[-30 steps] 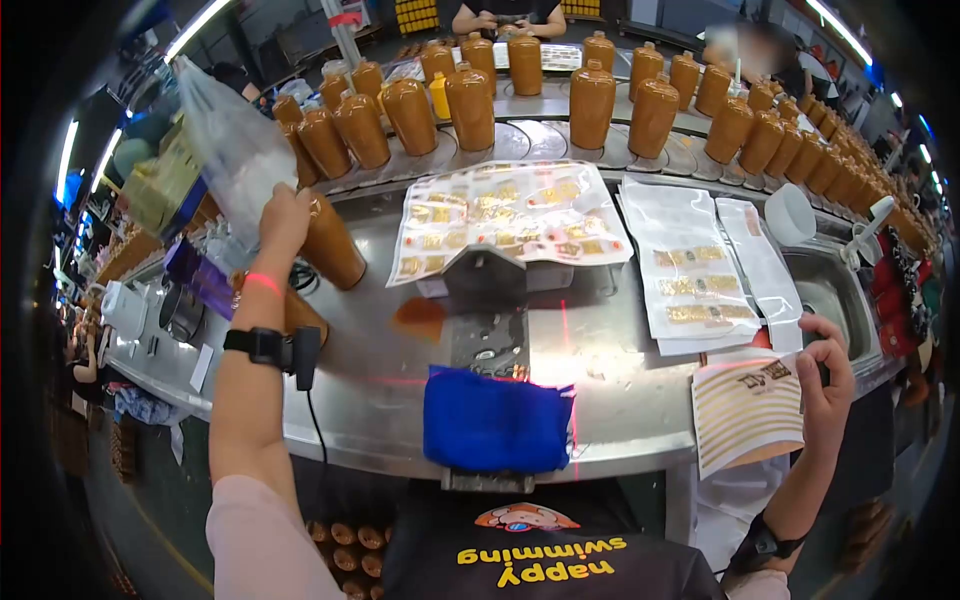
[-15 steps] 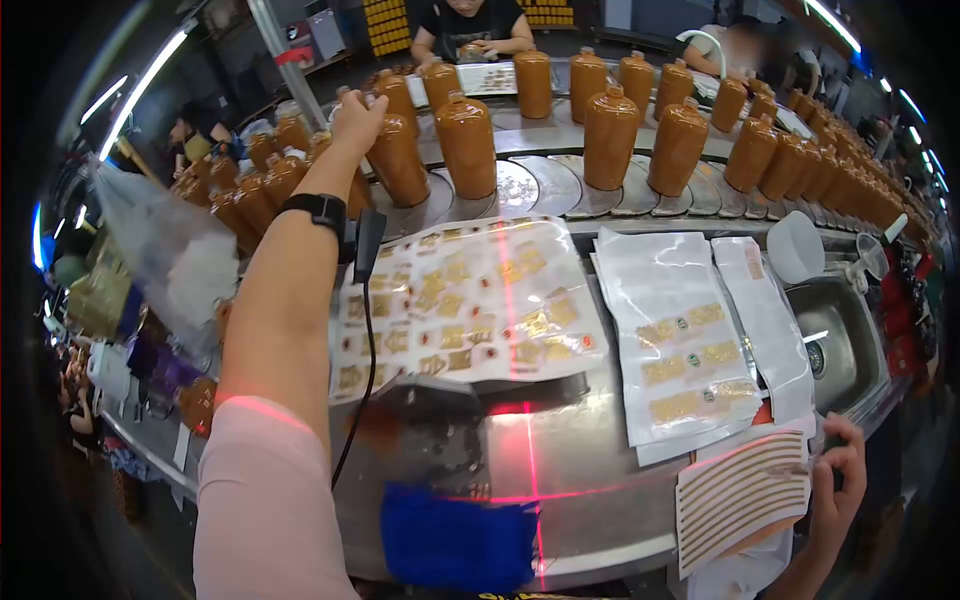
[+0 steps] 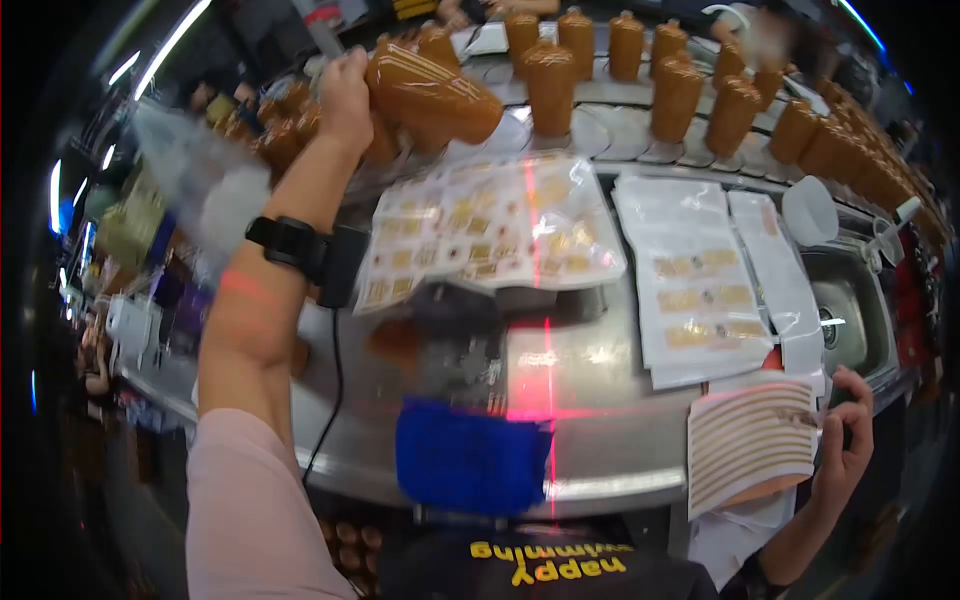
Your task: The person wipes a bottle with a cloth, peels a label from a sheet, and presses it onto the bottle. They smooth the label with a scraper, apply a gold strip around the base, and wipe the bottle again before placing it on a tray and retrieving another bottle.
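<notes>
My left hand (image 3: 345, 98) is closed around the neck end of a glossy brown bottle (image 3: 435, 95). The bottle lies tilted nearly on its side, lifted above the row, its base toward the right. My right hand (image 3: 845, 440) is at the lower right, fingers bent at the edge of a white sheet with curved gold stripes (image 3: 750, 440), which it grips. Between the hands lie a large sheet of gold and red decals (image 3: 490, 225) and a stack of white sheets with gold panels (image 3: 695, 270).
More brown bottles (image 3: 677, 98) stand on the curved conveyor (image 3: 620, 130). A blue cloth (image 3: 470, 455) lies at the table's front edge. On the right are a white bowl (image 3: 808, 210) and a steel sink (image 3: 850, 310). A black cable (image 3: 340, 390) hangs from my left wrist. Other people sit beyond the conveyor.
My left hand has lifted a bottle from the row and tipped it sideways. The view has dipped downward. My right hand stays at the striped sheet.
</notes>
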